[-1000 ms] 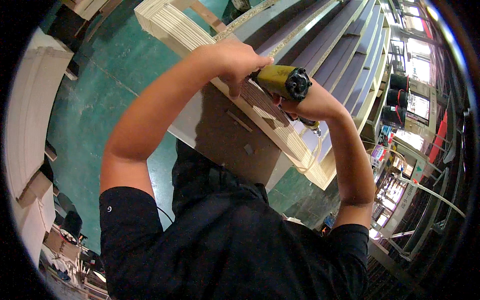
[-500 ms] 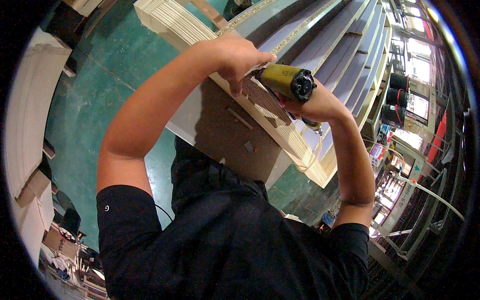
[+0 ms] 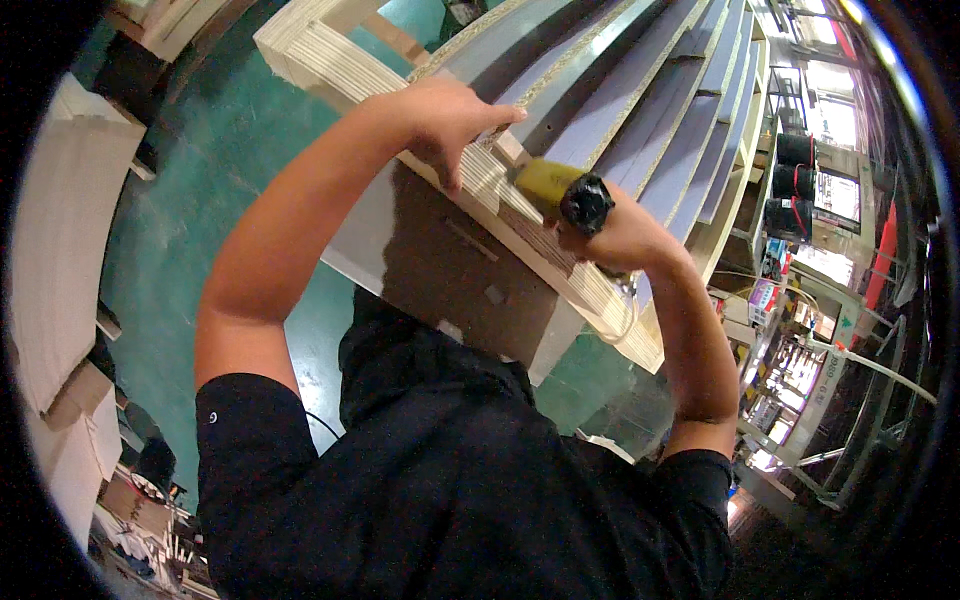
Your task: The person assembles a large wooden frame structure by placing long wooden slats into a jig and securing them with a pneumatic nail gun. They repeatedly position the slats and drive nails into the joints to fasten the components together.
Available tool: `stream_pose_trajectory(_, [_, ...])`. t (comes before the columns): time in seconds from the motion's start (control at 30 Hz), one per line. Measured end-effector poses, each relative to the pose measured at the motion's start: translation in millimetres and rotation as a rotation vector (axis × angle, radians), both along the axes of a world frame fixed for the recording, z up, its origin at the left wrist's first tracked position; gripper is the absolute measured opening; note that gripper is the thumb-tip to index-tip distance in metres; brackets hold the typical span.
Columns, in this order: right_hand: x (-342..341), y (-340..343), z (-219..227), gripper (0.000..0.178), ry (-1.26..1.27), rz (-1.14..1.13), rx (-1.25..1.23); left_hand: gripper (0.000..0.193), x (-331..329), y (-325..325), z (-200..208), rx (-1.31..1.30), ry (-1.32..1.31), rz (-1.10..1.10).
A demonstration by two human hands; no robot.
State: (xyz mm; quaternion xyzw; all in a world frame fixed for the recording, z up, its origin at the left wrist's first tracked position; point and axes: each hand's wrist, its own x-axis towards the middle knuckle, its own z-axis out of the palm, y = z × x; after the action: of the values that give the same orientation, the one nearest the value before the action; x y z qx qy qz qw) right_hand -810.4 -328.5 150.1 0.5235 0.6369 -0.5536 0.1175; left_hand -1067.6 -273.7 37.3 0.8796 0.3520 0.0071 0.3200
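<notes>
My left hand (image 3: 445, 118) straddles the layered plywood rail (image 3: 345, 88), its thumb over the near side and its fingers reaching over the far side. In my right hand (image 3: 630, 232) is a yellow air nail gun (image 3: 550, 185) with a black end cap, slightly blurred. The gun sits over the rail, just right of my left hand; its tip is hidden. Between the left hand and the gun shows a small pale wood block (image 3: 510, 150). A thin hose (image 3: 632, 318) hangs below the right hand.
Long grey-faced boards (image 3: 625, 130) with rough chipboard edges lie beyond the rail. A brown panel (image 3: 450, 255) lies on the near side, bearing small wood scraps. Stacked pale boards (image 3: 75, 250) stand at the left, on the green floor (image 3: 215, 180). Black bins (image 3: 790, 182) stand at the right.
My right hand has drawn the nail gun slightly down and left, tilting its cap more toward me. The small wood block has come into view. My left hand has shifted slightly left, with the view.
</notes>
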Motion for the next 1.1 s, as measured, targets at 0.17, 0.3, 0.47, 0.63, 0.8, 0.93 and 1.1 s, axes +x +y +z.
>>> stream_pose_trajectory(0.17, [32, -47, 7, 0.039, 0.160, -0.026, 0.044, 0.133, 4, -2, 7, -0.049, 0.006, 0.012])
stream_pose_trajectory(0.3, [44, -64, 3, 0.039, 0.199, 0.029, 0.144, 0.136, 1, -1, 1, -0.052, 0.000, 0.032])
stream_pose_trajectory(0.47, [43, -58, 10, 0.035, 0.251, -0.027, 0.117, 0.124, 3, -4, 17, -0.124, -0.001, 0.063])
stream_pose_trajectory(0.63, [28, -35, 1, 0.030, 0.153, -0.103, 0.005, 0.126, -1, -1, 12, -0.119, -0.029, 0.042])
stream_pose_trajectory(0.8, [6, -10, -5, 0.033, 0.033, -0.006, 0.112, 0.128, -1, 5, -1, -0.029, 0.003, 0.001])
stream_pose_trajectory(0.93, [-15, 4, 1, 0.037, -0.095, -0.004, 0.117, 0.127, 2, 1, 20, -0.029, 0.053, -0.033])
stream_pose_trajectory(1.1, [-16, 17, -5, 0.045, -0.054, 0.020, 0.101, 0.131, 0, 1, 4, -0.030, -0.006, -0.031])
